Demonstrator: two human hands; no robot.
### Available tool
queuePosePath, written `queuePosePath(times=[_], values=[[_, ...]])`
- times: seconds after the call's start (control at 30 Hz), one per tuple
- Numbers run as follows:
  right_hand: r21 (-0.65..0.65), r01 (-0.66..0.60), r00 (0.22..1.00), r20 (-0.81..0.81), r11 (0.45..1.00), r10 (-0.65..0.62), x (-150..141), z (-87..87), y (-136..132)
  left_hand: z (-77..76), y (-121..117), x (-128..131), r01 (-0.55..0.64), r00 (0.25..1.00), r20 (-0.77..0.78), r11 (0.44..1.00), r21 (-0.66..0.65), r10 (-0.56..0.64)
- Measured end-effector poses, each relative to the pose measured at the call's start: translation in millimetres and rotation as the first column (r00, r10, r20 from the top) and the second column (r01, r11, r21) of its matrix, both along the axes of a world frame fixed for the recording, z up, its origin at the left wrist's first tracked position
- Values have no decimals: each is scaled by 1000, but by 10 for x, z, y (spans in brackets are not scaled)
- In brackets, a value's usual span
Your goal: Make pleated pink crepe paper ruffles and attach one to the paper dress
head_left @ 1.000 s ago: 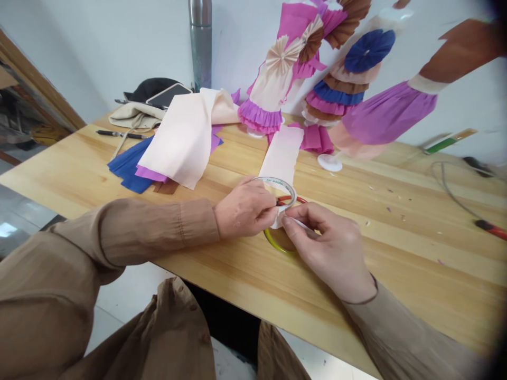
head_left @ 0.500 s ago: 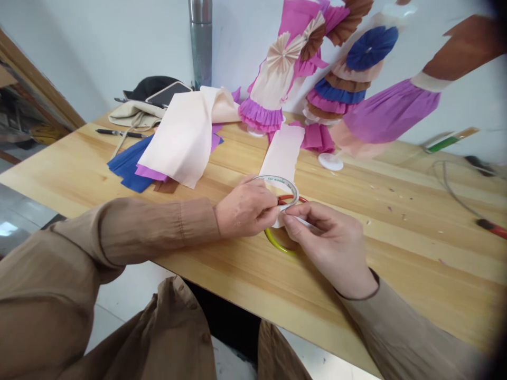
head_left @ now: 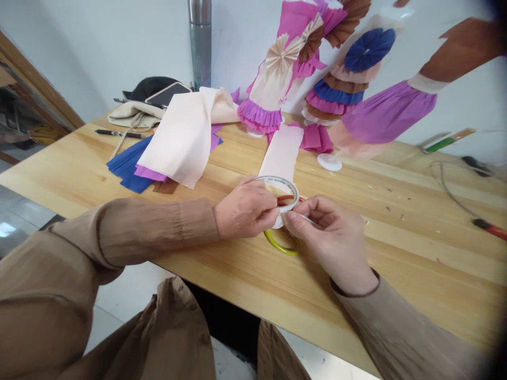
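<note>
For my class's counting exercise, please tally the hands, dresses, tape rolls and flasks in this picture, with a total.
Hands (left, right): 2
Dresses: 3
Tape roll: 1
Flask: 1
Total: 7

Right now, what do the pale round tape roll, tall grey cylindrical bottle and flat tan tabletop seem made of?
Tape roll: smooth core, perhaps cardboard, its inner wall printed. Bottle: likely glossy metal, given bright streaks near its top. Tabletop: wood or laminate, satin, showing grain bands.

Two hands (head_left: pixel 247 208) (head_left: pixel 336 245), one tape roll (head_left: pixel 277 180), three dressed forms (head_left: pixel 267 92) (head_left: pixel 336 95) (head_left: pixel 396 113), one blue rosette (head_left: pixel 370 50), one metal bottle (head_left: pixel 200 53), one black pen (head_left: pixel 114 133)
</note>
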State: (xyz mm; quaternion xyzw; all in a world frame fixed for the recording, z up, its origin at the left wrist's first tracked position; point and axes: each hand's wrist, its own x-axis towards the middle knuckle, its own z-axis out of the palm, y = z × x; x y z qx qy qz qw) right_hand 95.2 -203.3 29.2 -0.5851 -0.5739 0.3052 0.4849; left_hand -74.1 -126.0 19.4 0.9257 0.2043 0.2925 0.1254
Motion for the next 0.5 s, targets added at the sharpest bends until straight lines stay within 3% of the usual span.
queuePosePath(times=[0.3,0.5], values=[[-6,-1,1000,-27,1000,0,12,4,14,30,-27,-1,36,998,45,999,-15,-35],[30,28,996,85,999,-30,115,-6,36,54,46,1,65,994,94,995,-82,-58]])
